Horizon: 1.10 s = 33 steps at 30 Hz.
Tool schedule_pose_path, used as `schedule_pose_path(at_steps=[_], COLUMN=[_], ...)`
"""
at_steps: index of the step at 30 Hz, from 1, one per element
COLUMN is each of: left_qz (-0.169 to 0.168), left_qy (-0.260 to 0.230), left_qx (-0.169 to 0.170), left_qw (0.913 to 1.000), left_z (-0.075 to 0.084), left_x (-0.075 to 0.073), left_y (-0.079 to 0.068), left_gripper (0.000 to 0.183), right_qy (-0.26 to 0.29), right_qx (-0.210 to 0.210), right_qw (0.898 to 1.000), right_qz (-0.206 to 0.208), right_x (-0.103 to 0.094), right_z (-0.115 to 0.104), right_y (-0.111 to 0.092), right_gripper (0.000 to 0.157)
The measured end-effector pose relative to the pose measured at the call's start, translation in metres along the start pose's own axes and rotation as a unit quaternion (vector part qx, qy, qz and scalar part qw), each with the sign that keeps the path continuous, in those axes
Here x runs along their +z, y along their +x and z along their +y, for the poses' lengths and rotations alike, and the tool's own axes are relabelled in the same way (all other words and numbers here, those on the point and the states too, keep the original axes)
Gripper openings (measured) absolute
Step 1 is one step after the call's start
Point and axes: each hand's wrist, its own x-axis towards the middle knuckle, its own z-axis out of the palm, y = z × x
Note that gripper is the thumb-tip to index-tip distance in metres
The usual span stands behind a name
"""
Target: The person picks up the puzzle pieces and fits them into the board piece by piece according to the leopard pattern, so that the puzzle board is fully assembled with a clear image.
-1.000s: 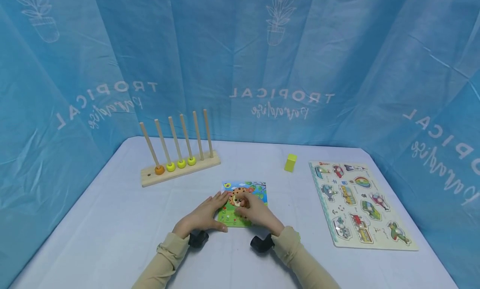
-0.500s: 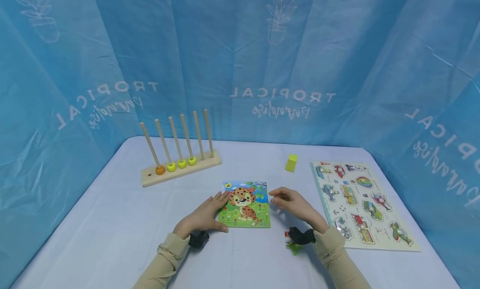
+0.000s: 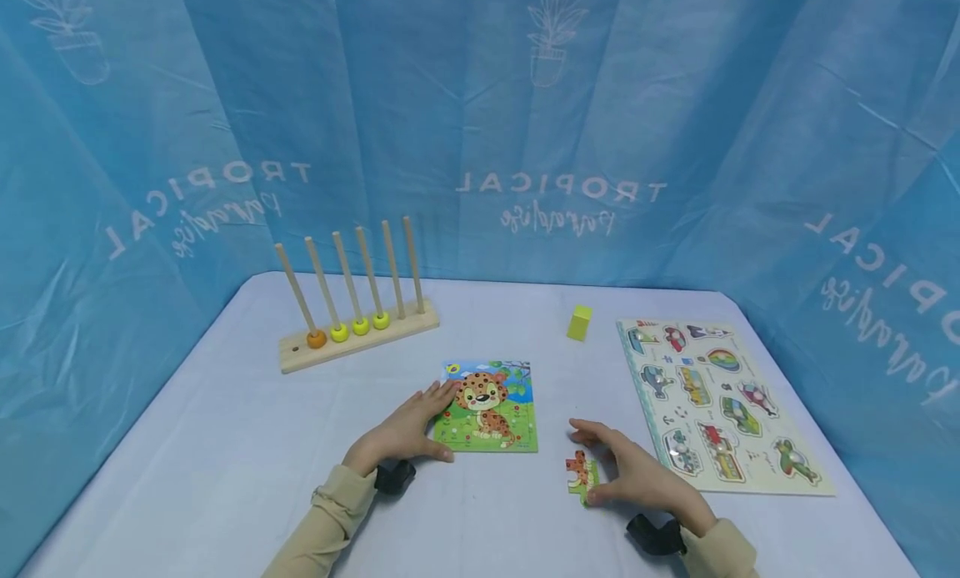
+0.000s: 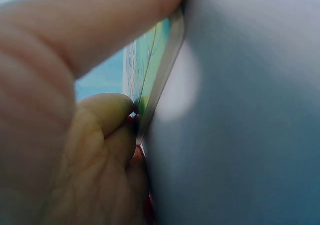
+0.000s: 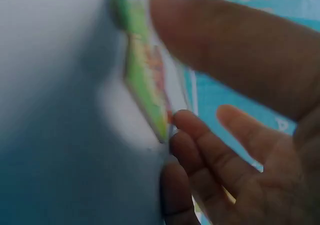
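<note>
A square jigsaw board [image 3: 517, 419] with a spotted leopard cub picture lies flat at mid-table. My left hand [image 3: 407, 428] rests along its left side, fingers straight over the upper left edge and thumb by the lower left corner. In the left wrist view the board's thin edge [image 4: 162, 80] shows beneath the thumb. Right of the board lies a loose jigsaw piece [image 3: 579, 471], green with orange spotted parts. My right hand [image 3: 637, 471] spreads around this piece, its thumb right at the lower edge and fingertips beyond the top. The right wrist view shows the piece [image 5: 142, 85] between thumb and fingers.
A wooden peg stand [image 3: 360, 340] with six-like tall rods and several beads stands at the back left. A yellow-green block [image 3: 579, 323] sits at the back. A vehicle puzzle board [image 3: 720, 411] lies on the right, close to my right hand.
My right hand has left the leopard board and moved right and toward me, to the loose piece its wrist partly covered before. My left hand stays in place.
</note>
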Motion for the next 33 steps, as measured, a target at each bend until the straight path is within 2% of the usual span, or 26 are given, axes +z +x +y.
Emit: schedule_pose_path(at_steps=[2,4,8,11,14,16,18,21,25,30,33], left_qz=[-0.001,-0.001,0.000,0.000,0.001,0.003,0.002,0.000,0.003,0.001,0.000], left_qy=[0.001,0.005,0.004,0.000,-0.002,-0.004,-0.001,0.000,0.000,0.001,-0.001], left_qx=[0.000,-0.004,-0.003,-0.001,-0.004,-0.005,-0.004,0.001,0.010,0.012,0.006], left_qw=[1.0000,1.0000,1.0000,1.0000,1.0000,1.0000,1.0000,1.0000,0.9999,0.9999,1.0000], left_z=[0.000,0.000,-0.001,-0.001,0.001,0.001,0.002,0.001,0.001,0.000,-0.001], left_x=[0.001,0.001,0.000,0.001,0.001,0.001,0.001,0.001,0.001,0.000,0.000], left_y=[0.001,0.001,0.001,0.001,0.001,0.000,0.000,0.000,0.001,0.001,0.000], left_gripper=[0.105,0.105,0.104,0.103,0.103,0.103,0.104,0.104,0.104,0.105,0.104], right_qy=[-0.031,-0.048,-0.065,-0.037,0.015,0.054,0.092,0.157,0.198,0.198,0.167], right_qx=[-0.004,-0.012,-0.026,-0.013,0.009,0.014,0.009,0.011,0.024,0.037,0.038], right_qw=[1.000,0.999,0.998,0.999,0.998,0.997,0.995,0.987,0.977,0.975,0.982], right_qz=[0.000,0.001,-0.001,-0.032,-0.061,-0.060,-0.039,0.014,0.075,0.093,0.081], right_x=[0.003,0.004,-0.003,-0.013,-0.028,-0.037,-0.041,-0.033,-0.005,0.026,0.036], right_z=[-0.001,-0.002,-0.004,-0.007,-0.013,-0.018,-0.024,-0.034,-0.044,-0.049,-0.049], right_y=[-0.002,0.001,0.015,0.031,0.049,0.062,0.074,0.091,0.109,0.122,0.125], right_gripper=[0.094,0.092,0.076,0.060,0.046,0.042,0.042,0.042,0.039,0.031,0.031])
